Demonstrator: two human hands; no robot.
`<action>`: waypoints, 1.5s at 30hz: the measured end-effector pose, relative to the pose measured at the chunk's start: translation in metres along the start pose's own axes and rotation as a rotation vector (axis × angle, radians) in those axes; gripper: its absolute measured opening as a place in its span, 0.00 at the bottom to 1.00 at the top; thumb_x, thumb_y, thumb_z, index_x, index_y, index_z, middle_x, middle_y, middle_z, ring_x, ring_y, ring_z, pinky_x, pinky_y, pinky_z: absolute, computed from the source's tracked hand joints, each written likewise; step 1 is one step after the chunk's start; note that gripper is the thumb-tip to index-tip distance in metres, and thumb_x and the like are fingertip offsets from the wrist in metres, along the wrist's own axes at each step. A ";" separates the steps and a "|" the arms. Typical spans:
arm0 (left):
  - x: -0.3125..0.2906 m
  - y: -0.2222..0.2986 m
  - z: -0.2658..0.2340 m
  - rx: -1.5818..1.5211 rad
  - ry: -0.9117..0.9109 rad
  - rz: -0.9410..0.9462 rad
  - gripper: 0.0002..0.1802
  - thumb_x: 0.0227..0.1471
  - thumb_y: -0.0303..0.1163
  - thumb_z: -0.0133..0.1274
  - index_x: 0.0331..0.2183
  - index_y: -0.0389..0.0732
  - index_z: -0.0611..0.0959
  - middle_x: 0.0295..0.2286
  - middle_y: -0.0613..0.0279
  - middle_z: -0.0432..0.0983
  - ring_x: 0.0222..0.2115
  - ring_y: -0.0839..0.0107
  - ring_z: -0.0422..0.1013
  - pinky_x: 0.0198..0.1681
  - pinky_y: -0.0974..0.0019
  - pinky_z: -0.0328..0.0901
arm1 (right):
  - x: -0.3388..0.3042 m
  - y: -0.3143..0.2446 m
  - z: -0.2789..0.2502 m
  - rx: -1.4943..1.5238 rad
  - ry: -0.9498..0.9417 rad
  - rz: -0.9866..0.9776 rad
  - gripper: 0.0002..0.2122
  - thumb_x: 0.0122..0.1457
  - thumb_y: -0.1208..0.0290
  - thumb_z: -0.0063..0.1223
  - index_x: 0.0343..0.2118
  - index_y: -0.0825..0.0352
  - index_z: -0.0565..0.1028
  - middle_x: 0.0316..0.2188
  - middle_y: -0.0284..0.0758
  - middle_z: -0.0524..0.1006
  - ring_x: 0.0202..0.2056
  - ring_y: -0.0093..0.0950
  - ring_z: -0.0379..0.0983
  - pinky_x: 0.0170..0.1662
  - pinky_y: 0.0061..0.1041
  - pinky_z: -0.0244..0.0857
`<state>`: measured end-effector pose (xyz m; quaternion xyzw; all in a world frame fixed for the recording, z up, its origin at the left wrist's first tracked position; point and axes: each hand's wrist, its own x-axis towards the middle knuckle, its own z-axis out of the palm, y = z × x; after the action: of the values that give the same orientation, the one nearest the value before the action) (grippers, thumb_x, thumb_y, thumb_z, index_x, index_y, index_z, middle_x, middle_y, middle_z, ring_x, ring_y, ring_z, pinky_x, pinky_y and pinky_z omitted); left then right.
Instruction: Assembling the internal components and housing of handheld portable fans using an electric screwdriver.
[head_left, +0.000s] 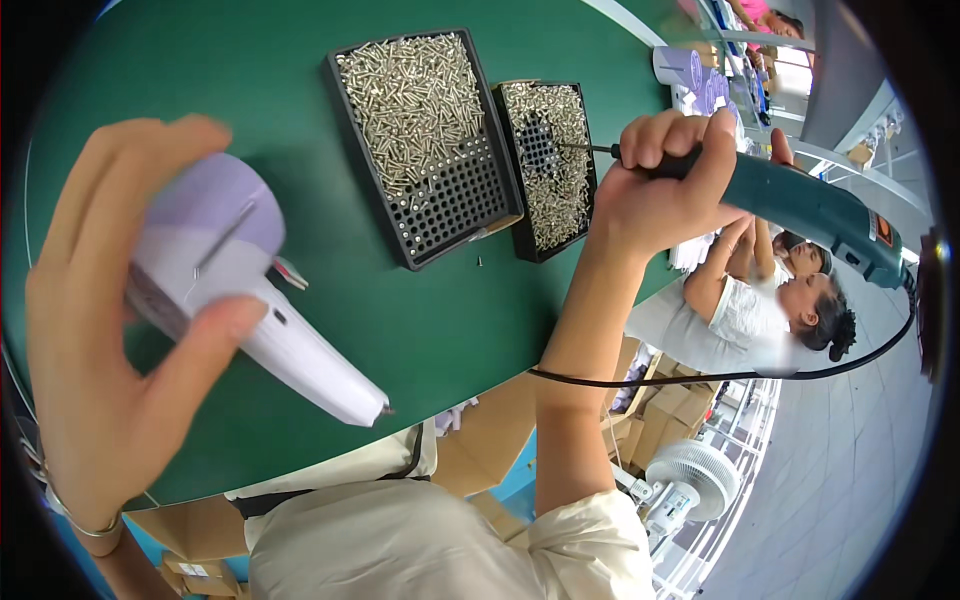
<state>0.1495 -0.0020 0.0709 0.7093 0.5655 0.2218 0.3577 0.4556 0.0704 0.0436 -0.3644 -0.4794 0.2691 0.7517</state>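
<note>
My left hand (pixel 110 330) curves round a lilac-and-white handheld appliance (pixel 290 350) with a round head and tapering handle, thumb on its near side and fingers over the head. A small red-and-white piece (pixel 290 273) shows beside it, partly hidden. In my right hand (pixel 665 190), the fingers wrap round a dark green electric screwdriver (pixel 800 205). Its thin bit points left over the smaller black tray (pixel 522 240), which holds many small silver screws (pixel 560 205) and a patch of bare holes. To its left lies a larger black tray (pixel 342 90), part filled with screws.
All this lies on a green table (pixel 450 330), with one loose screw (pixel 480 262) near the trays. A black cord (pixel 700 380) loops from the screwdriver across my right forearm. More lilac parts (pixel 680 68) sit at the far right. Co-workers, cardboard boxes (pixel 670 415) and a white fan (pixel 690 480) are beyond.
</note>
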 end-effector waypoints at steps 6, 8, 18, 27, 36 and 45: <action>-0.001 -0.015 0.012 0.373 0.065 0.032 0.31 0.39 0.39 0.61 0.46 0.36 0.76 0.50 0.52 0.65 0.49 0.56 0.67 0.51 0.62 0.62 | 0.001 0.010 0.005 -0.101 -0.004 -0.011 0.07 0.60 0.69 0.49 0.28 0.63 0.67 0.14 0.30 0.63 0.12 0.22 0.58 0.15 0.22 0.48; 0.001 -0.022 0.013 0.376 0.056 0.070 0.31 0.40 0.39 0.61 0.47 0.36 0.76 0.50 0.52 0.65 0.49 0.56 0.66 0.52 0.61 0.62 | -0.002 0.014 0.007 -0.082 -0.022 -0.080 0.08 0.60 0.70 0.49 0.41 0.57 0.66 0.15 0.30 0.64 0.12 0.22 0.59 0.15 0.22 0.49; 0.017 -0.058 0.030 -0.217 0.085 0.278 0.26 0.45 0.37 0.55 0.46 0.34 0.75 0.45 0.49 0.71 0.48 0.57 0.68 0.56 0.56 0.58 | 0.006 0.022 -0.001 -0.006 -0.055 0.014 0.24 0.59 0.78 0.49 0.54 0.54 0.53 0.12 0.34 0.63 0.09 0.23 0.58 0.10 0.21 0.53; 0.015 -0.055 0.040 -0.402 0.078 0.247 0.19 0.45 0.30 0.55 0.41 0.33 0.76 0.40 0.51 0.74 0.43 0.62 0.70 0.47 0.64 0.64 | 0.006 -0.021 -0.002 -0.181 -0.136 -0.082 0.17 0.61 0.58 0.43 0.17 0.61 0.63 0.12 0.25 0.58 0.12 0.16 0.49 0.14 0.17 0.41; 0.031 -0.079 0.036 -0.494 -0.093 0.531 0.27 0.44 0.29 0.57 0.48 0.33 0.71 0.43 0.52 0.70 0.43 0.67 0.69 0.44 0.69 0.65 | -0.130 -0.091 0.043 0.243 -0.582 0.065 0.23 0.65 0.52 0.43 0.61 0.52 0.61 0.24 0.29 0.66 0.16 0.21 0.60 0.13 0.21 0.59; 0.034 -0.086 0.046 -0.444 -0.051 0.681 0.29 0.44 0.27 0.59 0.49 0.32 0.68 0.41 0.53 0.71 0.38 0.71 0.70 0.39 0.72 0.65 | -0.151 -0.076 0.031 0.038 -0.604 -0.112 0.23 0.65 0.60 0.45 0.61 0.50 0.56 0.19 0.29 0.68 0.10 0.19 0.59 0.13 0.21 0.58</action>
<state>0.1358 0.0280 -0.0271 0.7669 0.2275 0.4266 0.4221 0.3717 -0.0796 0.0344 -0.2270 -0.6954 0.3322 0.5954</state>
